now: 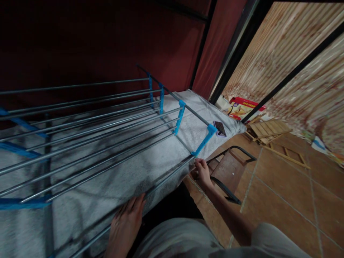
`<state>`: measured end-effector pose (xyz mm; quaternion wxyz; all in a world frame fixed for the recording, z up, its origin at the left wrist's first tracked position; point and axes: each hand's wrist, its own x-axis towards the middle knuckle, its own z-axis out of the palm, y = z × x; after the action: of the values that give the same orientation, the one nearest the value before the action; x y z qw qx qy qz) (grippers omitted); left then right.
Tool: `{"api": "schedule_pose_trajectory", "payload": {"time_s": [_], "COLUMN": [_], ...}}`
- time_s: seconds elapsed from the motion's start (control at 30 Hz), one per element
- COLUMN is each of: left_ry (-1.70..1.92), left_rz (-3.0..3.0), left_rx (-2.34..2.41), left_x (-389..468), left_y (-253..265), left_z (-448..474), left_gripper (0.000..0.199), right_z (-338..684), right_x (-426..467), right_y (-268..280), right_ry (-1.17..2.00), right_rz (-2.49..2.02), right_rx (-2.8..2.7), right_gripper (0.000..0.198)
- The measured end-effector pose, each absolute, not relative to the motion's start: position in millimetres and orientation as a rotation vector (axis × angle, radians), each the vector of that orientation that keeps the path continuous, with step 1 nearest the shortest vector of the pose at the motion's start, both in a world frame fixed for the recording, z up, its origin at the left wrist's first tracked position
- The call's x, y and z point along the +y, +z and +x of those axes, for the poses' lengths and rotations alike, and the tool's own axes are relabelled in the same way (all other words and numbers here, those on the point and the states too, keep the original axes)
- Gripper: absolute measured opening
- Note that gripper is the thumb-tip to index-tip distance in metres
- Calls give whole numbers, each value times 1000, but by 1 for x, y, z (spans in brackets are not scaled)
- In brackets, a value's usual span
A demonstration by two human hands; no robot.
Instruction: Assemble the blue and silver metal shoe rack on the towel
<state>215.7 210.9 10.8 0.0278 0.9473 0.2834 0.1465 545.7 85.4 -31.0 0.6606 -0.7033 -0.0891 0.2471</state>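
Observation:
A drying rack [107,125] with grey metal bars and blue plastic brackets lies across a grey cloth-covered surface. My left hand [126,224] is over the rack's nearest bar, its fingers bent across it; the thumb is hidden. At the right end of that bar, just below a blue corner bracket [205,139], is my right hand [202,171]. Its fingers are curled and pressed together, and what is between them is too small or hidden to make out.
On the grey cloth [196,104] lies a phone [220,129]. A brown folding chair [228,168] with a black frame stands on the tiled floor [276,200]. Beyond it are a folded wooden piece [268,129] and a red-and-yellow box [244,106]. A dark red panel [94,39] rises behind the rack.

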Motion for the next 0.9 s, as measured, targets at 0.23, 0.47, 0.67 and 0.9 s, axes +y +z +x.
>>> {"api": "schedule_pose_trajectory", "payload": {"time_s": [0.23,0.47,0.67,0.9], "left_ry": [155,66,118,118], "left_rz": [2824,2690,2706,2759], "left_rx": [986,1055,1049,1036], "left_x": [192,180,178,177], "left_y": [23,25,20,15], "left_z": [238,249,252,251], "left_gripper": [38,46,40,41], "right_z": [583,609,614,614], "right_x": [87,79,75,78], "right_y": [-36,-57,-58,-57], "right_ry": [317,312,272,251], "right_rz": [-1755,-1870,-2020,-2079], "right_rx": [-587,-721,-748,-715], "right_gripper": [43,38,40,39]}}
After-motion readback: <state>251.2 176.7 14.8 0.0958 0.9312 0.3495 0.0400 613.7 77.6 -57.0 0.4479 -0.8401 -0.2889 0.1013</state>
